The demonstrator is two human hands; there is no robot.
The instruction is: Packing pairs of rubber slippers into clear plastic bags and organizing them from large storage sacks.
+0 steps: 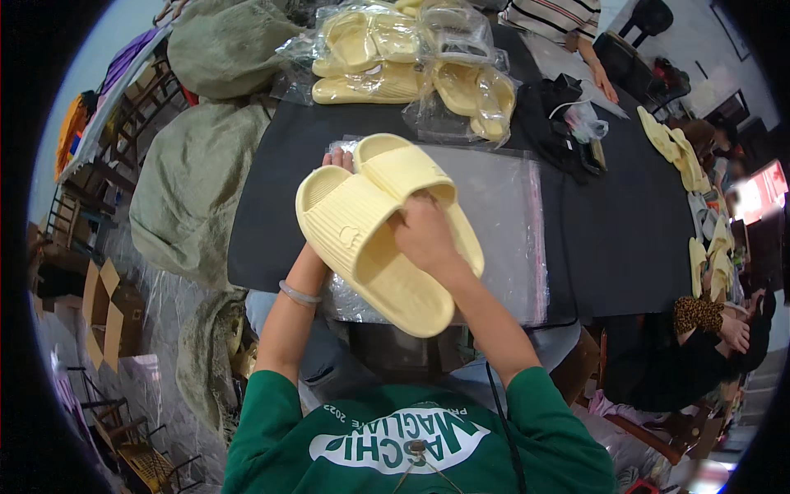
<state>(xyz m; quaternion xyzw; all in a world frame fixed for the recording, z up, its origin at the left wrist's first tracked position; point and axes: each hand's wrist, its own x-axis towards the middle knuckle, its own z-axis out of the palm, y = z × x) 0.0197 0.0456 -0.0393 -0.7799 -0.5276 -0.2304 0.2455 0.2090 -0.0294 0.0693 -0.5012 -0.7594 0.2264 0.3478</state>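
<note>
Held over the table is a pair of pale yellow slide slippers (395, 280), side by side, with ribbed straps and a small raised figure on one strap. My left hand (338, 159) supports them from behind; its fingertips show above the left slipper's strap, and the palm is hidden. My right hand (424, 235) is closed at the inner edges of the straps, where the two slippers meet, its fingertips partly hidden. Under the slippers lies a stack of clear plastic bags (510, 230) with a pinkish edge strip.
Bagged yellow slippers (370, 58) are piled on the far side of the black table (625, 247). Dark cloth and a cable (568, 123) lie to their right. Large green sacks (197, 181) stand on the left. Other people's hands (605, 82) show at the far right and right edge.
</note>
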